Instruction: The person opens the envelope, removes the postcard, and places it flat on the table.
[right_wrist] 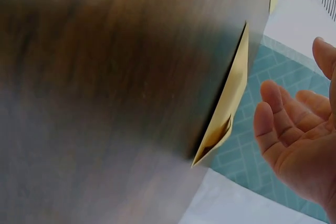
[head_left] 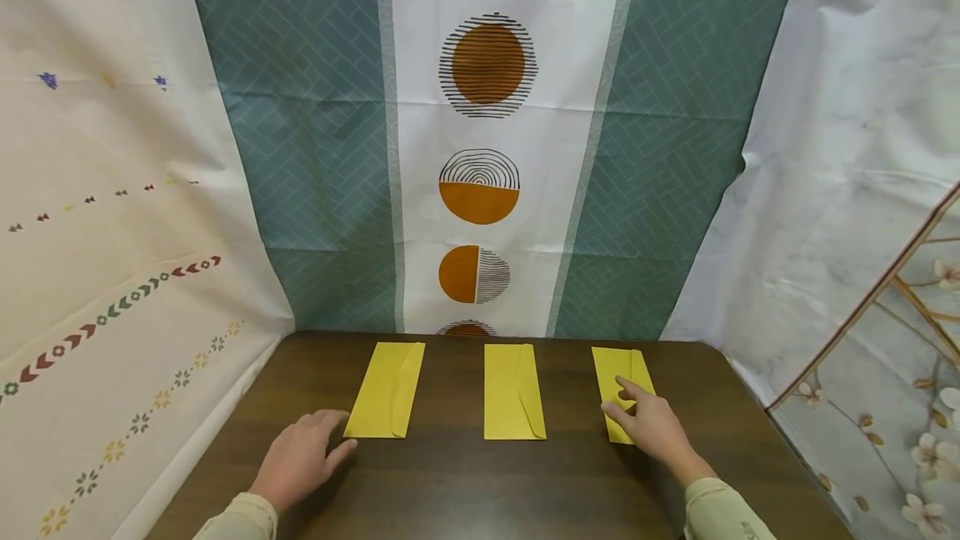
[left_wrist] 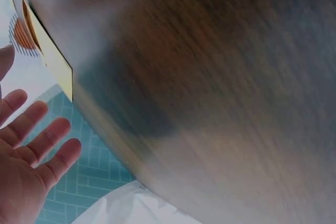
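Observation:
Three yellow envelopes lie in a row on a dark wooden table (head_left: pixel 450 482). Beside the near corner of the left envelope (head_left: pixel 384 390) is my left hand (head_left: pixel 300 452), its fingers relaxed and holding nothing. The middle envelope (head_left: pixel 510 394) lies with its long flap edge toward the right, away from both hands. Over the right envelope (head_left: pixel 611 373) hovers my right hand (head_left: pixel 651 422), covering part of it. In the right wrist view, a gap shows between the loosely bent fingers (right_wrist: pixel 264 116) and that envelope, whose flap stands slightly raised.
A curtain (head_left: pixel 322 148) with green panels and orange circles hangs behind the table. Patterned cream cloth (head_left: pixel 112 273) hangs at the left, and white floral cloth (head_left: pixel 847 232) at the right. The table's far edge meets the curtain.

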{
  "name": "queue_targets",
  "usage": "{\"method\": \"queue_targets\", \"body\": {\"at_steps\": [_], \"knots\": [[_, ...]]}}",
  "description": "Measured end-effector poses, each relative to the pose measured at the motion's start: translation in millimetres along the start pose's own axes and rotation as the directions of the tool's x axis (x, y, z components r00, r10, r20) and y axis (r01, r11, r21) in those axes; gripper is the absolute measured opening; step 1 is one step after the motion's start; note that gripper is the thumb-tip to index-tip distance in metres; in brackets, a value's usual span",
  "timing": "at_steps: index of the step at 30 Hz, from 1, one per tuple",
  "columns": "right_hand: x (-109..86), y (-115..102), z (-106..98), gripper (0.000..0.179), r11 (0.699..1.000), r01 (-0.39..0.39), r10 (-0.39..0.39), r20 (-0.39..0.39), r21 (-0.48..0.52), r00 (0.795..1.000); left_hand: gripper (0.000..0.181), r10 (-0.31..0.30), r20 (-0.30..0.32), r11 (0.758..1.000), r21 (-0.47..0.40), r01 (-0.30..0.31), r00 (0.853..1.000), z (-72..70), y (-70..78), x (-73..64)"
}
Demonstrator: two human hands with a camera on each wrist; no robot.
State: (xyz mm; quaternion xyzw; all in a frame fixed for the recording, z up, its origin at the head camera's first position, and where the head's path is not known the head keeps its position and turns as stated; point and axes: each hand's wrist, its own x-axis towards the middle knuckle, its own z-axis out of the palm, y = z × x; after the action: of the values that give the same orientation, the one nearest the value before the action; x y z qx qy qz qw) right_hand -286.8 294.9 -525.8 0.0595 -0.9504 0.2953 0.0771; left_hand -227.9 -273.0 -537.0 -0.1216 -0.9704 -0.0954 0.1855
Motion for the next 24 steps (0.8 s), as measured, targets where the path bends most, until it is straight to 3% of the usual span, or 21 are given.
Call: {"method": "queue_targets", "body": {"at_steps": [24], "knots": [[-1.4, -30.4, 28.5, 0.064, 0.999, 0.017, -0.018, 0.022, 0.027, 1.0, 0.047, -0.029, 0.061, 1.0, 0.009, 0.028, 0.998, 12.3, 10.1, 3.0]]}}
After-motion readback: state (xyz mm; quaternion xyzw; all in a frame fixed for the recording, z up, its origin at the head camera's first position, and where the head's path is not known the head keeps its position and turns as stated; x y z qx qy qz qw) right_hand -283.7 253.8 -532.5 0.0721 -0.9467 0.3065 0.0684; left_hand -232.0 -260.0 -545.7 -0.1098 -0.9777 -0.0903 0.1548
